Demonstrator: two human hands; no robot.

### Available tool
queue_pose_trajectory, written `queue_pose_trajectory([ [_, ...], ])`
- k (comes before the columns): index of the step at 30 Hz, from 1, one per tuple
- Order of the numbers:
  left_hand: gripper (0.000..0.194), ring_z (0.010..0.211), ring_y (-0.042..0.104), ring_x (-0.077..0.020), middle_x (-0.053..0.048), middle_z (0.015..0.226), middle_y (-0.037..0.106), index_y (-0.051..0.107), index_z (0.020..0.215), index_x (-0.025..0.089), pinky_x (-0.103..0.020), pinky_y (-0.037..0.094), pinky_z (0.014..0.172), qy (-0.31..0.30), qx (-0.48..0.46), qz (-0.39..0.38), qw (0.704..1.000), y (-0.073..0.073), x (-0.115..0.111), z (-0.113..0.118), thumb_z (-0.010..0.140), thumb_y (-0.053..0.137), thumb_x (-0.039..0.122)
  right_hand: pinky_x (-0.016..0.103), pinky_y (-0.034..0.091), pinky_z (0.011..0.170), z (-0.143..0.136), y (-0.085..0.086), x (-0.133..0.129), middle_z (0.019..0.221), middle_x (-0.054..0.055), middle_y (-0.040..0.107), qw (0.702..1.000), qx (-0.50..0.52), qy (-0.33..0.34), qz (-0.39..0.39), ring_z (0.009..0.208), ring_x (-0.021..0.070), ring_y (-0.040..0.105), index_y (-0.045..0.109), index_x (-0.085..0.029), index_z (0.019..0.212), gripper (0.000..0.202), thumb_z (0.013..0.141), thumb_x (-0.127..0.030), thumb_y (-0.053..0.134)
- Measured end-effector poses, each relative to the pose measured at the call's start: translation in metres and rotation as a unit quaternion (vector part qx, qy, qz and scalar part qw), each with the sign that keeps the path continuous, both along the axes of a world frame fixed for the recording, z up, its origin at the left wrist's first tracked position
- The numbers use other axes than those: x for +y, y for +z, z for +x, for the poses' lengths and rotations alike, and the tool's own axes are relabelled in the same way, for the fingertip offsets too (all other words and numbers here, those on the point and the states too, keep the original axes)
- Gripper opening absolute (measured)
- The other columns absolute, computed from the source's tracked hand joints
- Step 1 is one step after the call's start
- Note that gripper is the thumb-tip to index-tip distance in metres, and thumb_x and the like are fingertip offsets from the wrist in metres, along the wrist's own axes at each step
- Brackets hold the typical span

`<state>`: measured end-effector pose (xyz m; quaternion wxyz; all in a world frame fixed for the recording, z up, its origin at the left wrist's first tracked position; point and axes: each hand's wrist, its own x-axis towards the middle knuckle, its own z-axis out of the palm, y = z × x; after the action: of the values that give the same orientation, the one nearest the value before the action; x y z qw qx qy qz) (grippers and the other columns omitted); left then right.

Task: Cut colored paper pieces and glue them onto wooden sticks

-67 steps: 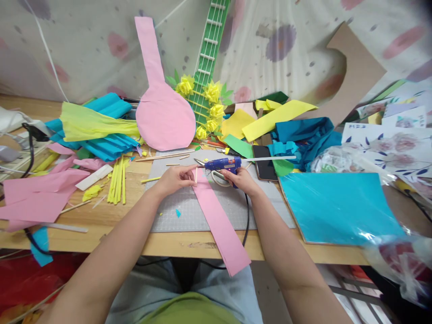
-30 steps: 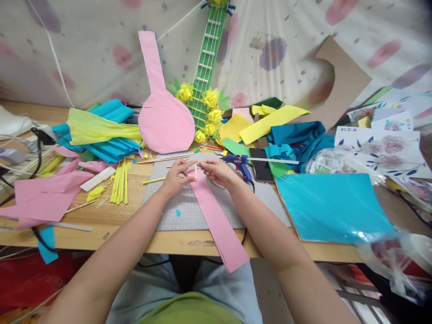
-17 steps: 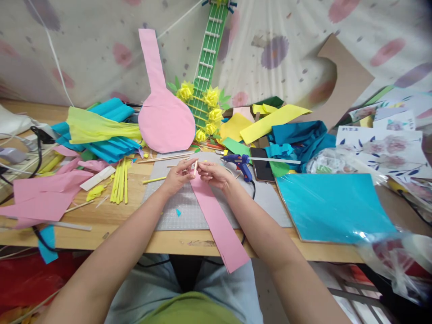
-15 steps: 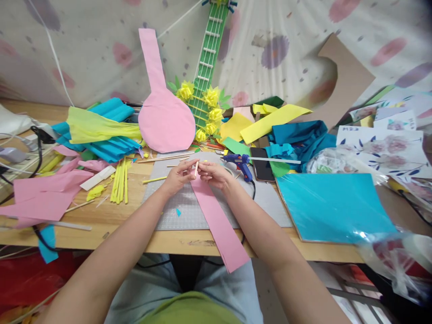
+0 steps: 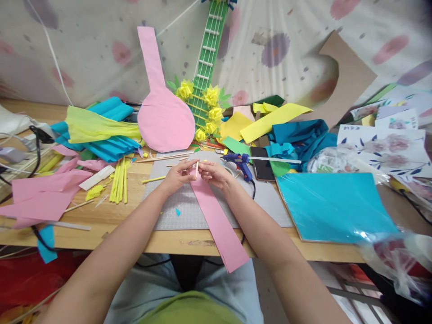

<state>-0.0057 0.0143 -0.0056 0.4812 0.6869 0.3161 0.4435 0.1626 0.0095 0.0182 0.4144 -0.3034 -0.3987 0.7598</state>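
Note:
My left hand point(image 5: 180, 176) and my right hand point(image 5: 214, 174) meet over the grey cutting mat, fingers closed in a pinch. Between their fingertips stands a short pale stick point(image 5: 197, 168), roughly upright. Right beneath it lies the far end of a long pink paper strip point(image 5: 218, 218), which runs toward me and hangs past the table's front edge. My fingers partly cover that end, so whether the stick touches the paper is unclear. To the right of my right hand lies a blue glue gun point(image 5: 241, 163) with a white glue stick in its back.
A pink paper-covered lute shape point(image 5: 166, 121) leans behind, beside a green stringed instrument point(image 5: 205, 72) with yellow paper flowers. Yellow paper sticks point(image 5: 119, 182) and pink scraps point(image 5: 43, 193) lie left. A phone point(image 5: 263, 164) and blue sheets point(image 5: 334, 204) are right of the cutting mat point(image 5: 182, 216).
The camera view shifts very slightly. Both hands, the stick and the pink strip stay essentially where they were.

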Motion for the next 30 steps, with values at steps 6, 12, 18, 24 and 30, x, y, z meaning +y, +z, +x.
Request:
queue_pose_trajectory([
  [6, 0.06, 0.07, 0.041, -0.0112, 0.0, 0.079, 0.046, 0.058, 0.115, 0.025, -0.024, 0.037, 0.066, 0.011, 0.038, 0.012, 0.999, 0.002, 0.0, 0.0, 0.058, 0.072, 0.039, 0.015, 0.018, 0.036, 0.003, -0.002, -0.002, 0.055, -0.005, 0.044, 1.0, -0.003, 0.002, -0.005, 0.044, 0.0007, 0.026, 0.057, -0.013, 0.065, 0.024, 0.057, -0.028, 0.073],
  [12, 0.056, 0.063, 0.039, -0.0101, 0.002, 0.069, 0.042, 0.062, 0.11, 0.024, -0.026, 0.036, 0.065, 0.014, 0.07, 0.065, 0.995, 0.005, 0.001, -0.001, 0.058, 0.071, 0.044, 0.014, 0.019, 0.037, 0.002, 0.0, -0.005, 0.055, -0.004, 0.046, 1.0, -0.017, 0.012, -0.003, 0.044, 0.0004, 0.029, 0.056, -0.012, 0.061, 0.026, 0.056, -0.03, 0.075],
  [18, 0.065, 0.066, 0.042, -0.0098, 0.002, 0.075, 0.046, 0.057, 0.115, 0.023, -0.024, 0.038, 0.064, 0.005, 0.065, 0.043, 0.997, 0.014, -0.003, -0.002, 0.055, 0.074, 0.041, 0.011, 0.019, 0.035, 0.005, -0.001, -0.004, 0.054, -0.006, 0.043, 0.999, 0.015, -0.018, -0.029, 0.042, -0.0009, 0.027, 0.057, -0.012, 0.065, 0.024, 0.055, -0.024, 0.075],
  [24, 0.025, 0.073, 0.05, -0.0127, -0.002, 0.076, 0.055, 0.069, 0.086, 0.016, -0.026, 0.039, 0.071, 0.18, 0.066, 0.058, 0.98, 0.018, 0.004, -0.009, 0.071, 0.059, 0.034, 0.007, 0.021, 0.032, 0.02, 0.002, 0.001, 0.054, -0.006, 0.044, 0.993, 0.075, -0.068, -0.062, 0.04, -0.0023, 0.027, 0.057, -0.012, 0.068, 0.017, 0.06, -0.015, 0.071],
  [30, 0.022, 0.07, 0.051, -0.0144, -0.004, 0.077, 0.058, 0.066, 0.07, 0.016, -0.025, 0.036, 0.061, 0.215, 0.353, 0.078, 0.907, 0.028, 0.014, 0.007, 0.067, 0.06, 0.037, 0.005, 0.024, 0.031, 0.02, 0.003, 0.002, 0.052, -0.005, 0.047, 0.978, 0.089, -0.152, -0.109, 0.038, -0.0028, 0.032, 0.054, -0.012, 0.066, 0.01, 0.068, -0.008, 0.063],
])
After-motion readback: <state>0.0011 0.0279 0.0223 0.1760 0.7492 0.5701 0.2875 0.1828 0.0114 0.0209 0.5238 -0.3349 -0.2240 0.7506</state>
